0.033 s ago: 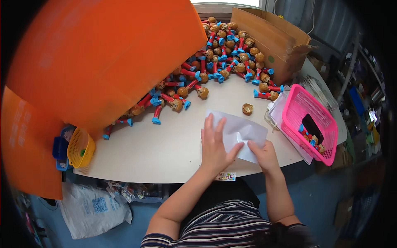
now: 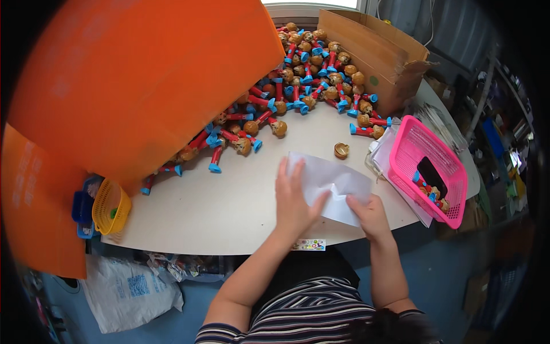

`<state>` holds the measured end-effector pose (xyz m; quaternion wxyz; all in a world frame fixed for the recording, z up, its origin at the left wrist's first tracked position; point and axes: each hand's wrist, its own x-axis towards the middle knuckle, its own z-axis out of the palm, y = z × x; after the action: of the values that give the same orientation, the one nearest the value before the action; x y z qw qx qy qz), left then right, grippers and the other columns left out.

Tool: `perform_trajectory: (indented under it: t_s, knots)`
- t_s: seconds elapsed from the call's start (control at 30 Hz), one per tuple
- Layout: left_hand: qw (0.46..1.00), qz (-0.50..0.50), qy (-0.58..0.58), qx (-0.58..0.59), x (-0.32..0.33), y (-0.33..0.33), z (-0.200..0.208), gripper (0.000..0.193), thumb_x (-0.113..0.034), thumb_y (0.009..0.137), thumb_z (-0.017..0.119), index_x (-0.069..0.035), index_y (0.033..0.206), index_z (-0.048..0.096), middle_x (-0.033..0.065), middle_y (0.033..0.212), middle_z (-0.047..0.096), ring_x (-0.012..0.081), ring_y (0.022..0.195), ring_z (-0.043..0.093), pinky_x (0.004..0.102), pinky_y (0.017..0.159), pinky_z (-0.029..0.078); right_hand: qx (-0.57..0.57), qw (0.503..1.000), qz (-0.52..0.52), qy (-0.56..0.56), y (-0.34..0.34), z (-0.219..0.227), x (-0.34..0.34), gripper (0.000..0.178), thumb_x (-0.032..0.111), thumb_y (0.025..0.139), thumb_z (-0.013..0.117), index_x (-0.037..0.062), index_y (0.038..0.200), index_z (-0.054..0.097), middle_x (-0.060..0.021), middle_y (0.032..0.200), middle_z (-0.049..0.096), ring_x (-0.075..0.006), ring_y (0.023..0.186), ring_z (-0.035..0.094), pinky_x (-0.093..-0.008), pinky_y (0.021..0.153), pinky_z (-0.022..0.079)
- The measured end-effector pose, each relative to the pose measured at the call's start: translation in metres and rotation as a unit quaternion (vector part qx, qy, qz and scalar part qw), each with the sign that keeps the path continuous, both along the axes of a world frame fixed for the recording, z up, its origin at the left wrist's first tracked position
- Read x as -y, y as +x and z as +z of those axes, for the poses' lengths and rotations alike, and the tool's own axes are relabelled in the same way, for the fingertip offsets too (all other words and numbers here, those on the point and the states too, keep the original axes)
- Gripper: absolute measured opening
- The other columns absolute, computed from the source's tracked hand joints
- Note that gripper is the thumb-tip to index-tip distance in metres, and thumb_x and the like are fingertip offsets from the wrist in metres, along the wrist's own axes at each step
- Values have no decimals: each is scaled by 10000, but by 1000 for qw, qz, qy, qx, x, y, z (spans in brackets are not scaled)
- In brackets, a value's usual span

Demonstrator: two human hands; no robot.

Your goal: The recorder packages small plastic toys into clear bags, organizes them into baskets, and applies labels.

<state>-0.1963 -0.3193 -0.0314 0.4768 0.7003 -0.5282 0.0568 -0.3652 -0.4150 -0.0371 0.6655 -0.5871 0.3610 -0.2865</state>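
Note:
A creased white sheet of paper [image 2: 323, 176] lies tilted between my hands above the pale table. My left hand [image 2: 295, 200] rests against its left side, fingers stretched and spread over the paper, thumb pointing toward the middle crease. At the lower right edge, my right hand [image 2: 373, 218] grips the sheet, thumb on top and the other fingers bent, partly hidden. Just beyond the paper sits a small brown cup-shaped piece [image 2: 341, 151]. A small printed strip [image 2: 310, 245] lies at the table's front edge, beside my left wrist.
A heap of red and blue figures with brown heads [image 2: 298, 86] covers the far table, by a cardboard box [image 2: 375, 63]. A large orange sheet [image 2: 143, 74] looms at left. A pink basket [image 2: 401, 157] holding a black phone stands right; a yellow basket [image 2: 106, 206] stands left.
My left hand has shifted slightly to the left, its thumb drawing back from the crease. The right hand still pinches the sheet, a little farther right.

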Motion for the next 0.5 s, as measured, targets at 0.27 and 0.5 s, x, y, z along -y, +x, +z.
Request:
perform_trajectory:
  t_s: [0.27,0.5]
  knots:
    - [702,-115,34,-702,38,37,-18,519,-133,837,685,-1,1285,460,149,1129,595,267,1014,620,401,840,530,101,981,-132,96,-84,3,17,346,83,894,615,-23,1213,536,-112,1082,643,-196,941,654,-330,814,539]
    - [780,-248,230,-527,67,5,-20,352,-141,888,638,-16,1206,554,79,1014,656,174,854,666,343,740,574,2,934,-327,143,-166,-17,44,680,599,922,492,-14,1214,505,-197,1002,667,-240,813,694,-340,642,586]
